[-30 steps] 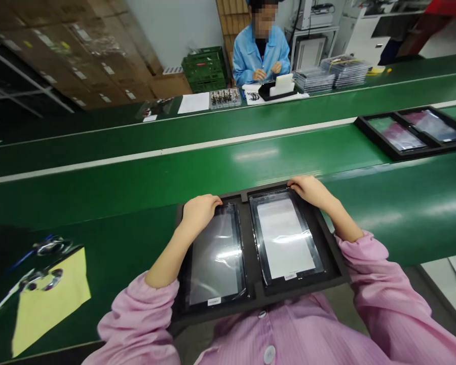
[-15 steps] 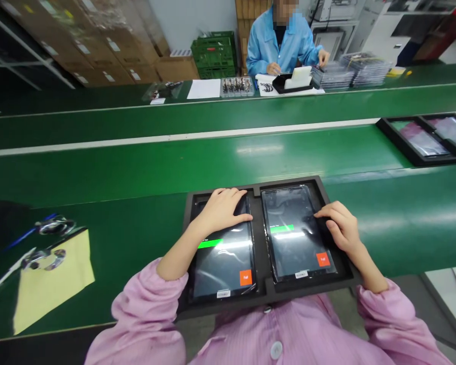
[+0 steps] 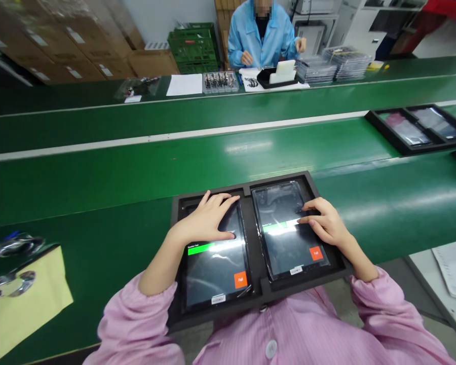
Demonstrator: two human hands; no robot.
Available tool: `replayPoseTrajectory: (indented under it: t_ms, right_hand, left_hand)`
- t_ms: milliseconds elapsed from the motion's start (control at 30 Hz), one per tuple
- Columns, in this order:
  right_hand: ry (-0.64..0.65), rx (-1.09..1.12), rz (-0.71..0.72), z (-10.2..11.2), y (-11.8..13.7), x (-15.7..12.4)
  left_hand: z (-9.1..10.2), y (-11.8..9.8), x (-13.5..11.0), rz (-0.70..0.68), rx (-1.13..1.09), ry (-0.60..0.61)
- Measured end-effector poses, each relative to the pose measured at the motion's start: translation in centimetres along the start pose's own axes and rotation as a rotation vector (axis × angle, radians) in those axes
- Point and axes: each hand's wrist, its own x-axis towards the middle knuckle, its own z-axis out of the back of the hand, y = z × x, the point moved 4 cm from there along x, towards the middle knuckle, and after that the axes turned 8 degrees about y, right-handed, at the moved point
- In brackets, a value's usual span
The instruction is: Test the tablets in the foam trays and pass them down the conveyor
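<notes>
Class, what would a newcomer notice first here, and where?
Two tablets lie side by side in a black foam tray on the green conveyor belt, each lit with a green bar and an orange Fail button. The left hand and right hand rest on them. Beyond the belt is a co-worker in blue.

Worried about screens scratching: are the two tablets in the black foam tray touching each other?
Apart. The head view shows the tray's black divider running between the left tablet and the right tablet, keeping a plain gap.
</notes>
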Motion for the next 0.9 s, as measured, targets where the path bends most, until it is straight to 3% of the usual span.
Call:
replayPoseTrajectory:
  t_ms: [400,467,667,733,900]
  right_hand:
    - [0.022,-0.054,-0.021,-0.1,0.1,0.1]
    - [0.032,-0.11,-0.073,-0.1,0.2,0.1]
    - [-0.223,-0.177,-0.431,-0.1,-1.5,-0.6]
    - [-0.195,-0.176,-0.518,-0.9,-2.4,-0.5]
    - [-0.139,-0.098,-0.572,-1.7,-3.2,0.3]
  left_hand:
    - [-0.2,-0.1,-0.1,-0.003,0.008,0.068]
    - [-0.3,-0.1,0.0,0.006,0.009,0.072]
    - [-0.2,0.2,0.1,-0.027,-0.052,0.075]
    - [-0.1,0.0,0.3,-0.023,-0.04,0.087]
    - [-0.8,-0.3,0.3,-0.032,0.011,0.075]
